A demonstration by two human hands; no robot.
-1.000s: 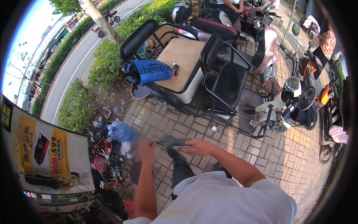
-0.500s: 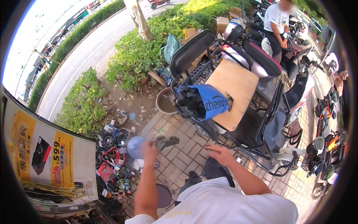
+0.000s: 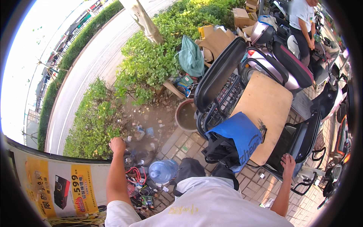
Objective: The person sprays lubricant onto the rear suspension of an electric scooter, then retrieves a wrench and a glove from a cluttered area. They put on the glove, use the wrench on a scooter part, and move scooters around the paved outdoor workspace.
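Two hands (image 3: 118, 145) (image 3: 288, 162) spread wide, blue bag (image 3: 237, 137) between.

I see passage for the left hand (image 3: 117, 145) above the dirt (image 3: 160, 116) between shrub (image 3: 90, 123) and round pot (image 3: 177, 118); a water jug (image 3: 163, 171) stands lower down. The blue bag (image 3: 238, 137) bars the middle; a black seat (image 3: 309, 137) crowds the right hand (image 3: 288, 163).

Yellow-white poster (image 3: 62, 187), lower L: lg. digits + chars. Blue bag (image 3: 242, 136), R of ctr.: dk. lettering. White shirt (image 3: 211, 202), btm. ctr.: yellow script.
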